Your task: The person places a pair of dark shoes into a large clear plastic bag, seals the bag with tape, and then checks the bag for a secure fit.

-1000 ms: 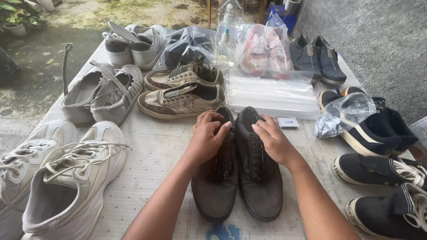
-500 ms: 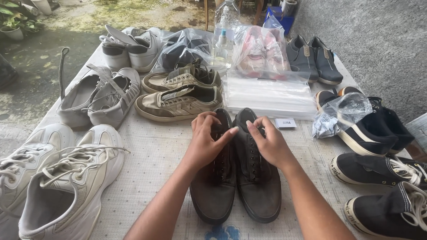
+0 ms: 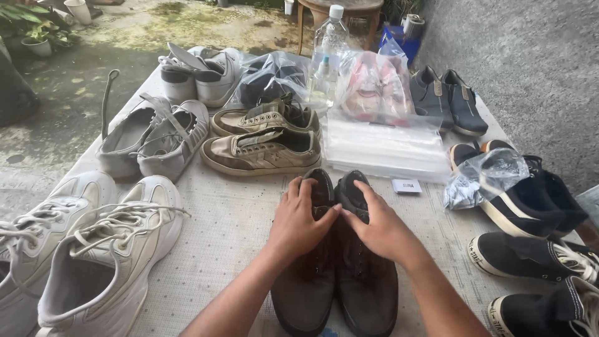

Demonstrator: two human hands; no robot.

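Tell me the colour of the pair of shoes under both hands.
Dark brown shoes, seen in the head view.

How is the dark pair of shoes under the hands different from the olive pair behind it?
The dark pair is plain brown-black and points away, with both hands, left and right, resting on it. The olive pair is lighter, lies sideways and is untouched. Both are low lace-up pairs on the table.

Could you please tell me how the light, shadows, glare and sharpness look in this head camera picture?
In the head view, soft even daylight with faint shadows; both hands, left hand and right hand, look sharp on the dark brown shoes; mild glare on the plastic bags and the water bottle; the white sneakers at the left edge look stretched by the wide lens; no clear motion blur.
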